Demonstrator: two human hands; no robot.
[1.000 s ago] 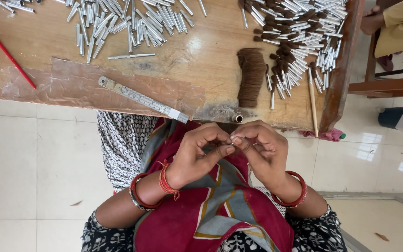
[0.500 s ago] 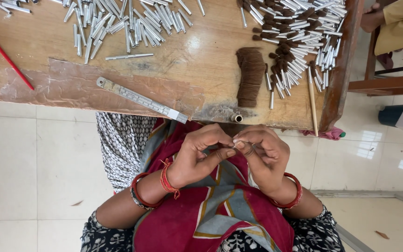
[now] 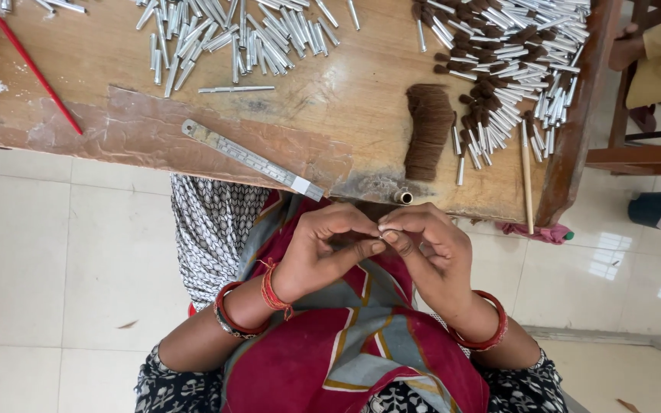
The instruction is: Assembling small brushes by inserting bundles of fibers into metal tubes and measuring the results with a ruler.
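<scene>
My left hand and my right hand meet fingertip to fingertip just below the near edge of the wooden table, over my red lap cloth. Both pinch one small silver tube between thumbs and forefingers; most of it is hidden by my fingers. A bundle of brown bristle hair lies on the table right above my hands. Finished silver tubes with brown tufts are heaped to its right. A pile of plain silver tubes lies at the upper middle.
A metal ruler lies slanted near the table's front edge. A red stick rests at the far left, a thin wooden stick at the right. A small brass ring sits at the edge. Another person's limb and chair are at upper right.
My hands have stayed together at the table edge; the fingers have shifted slightly around the small tube. Nothing on the table has moved.
</scene>
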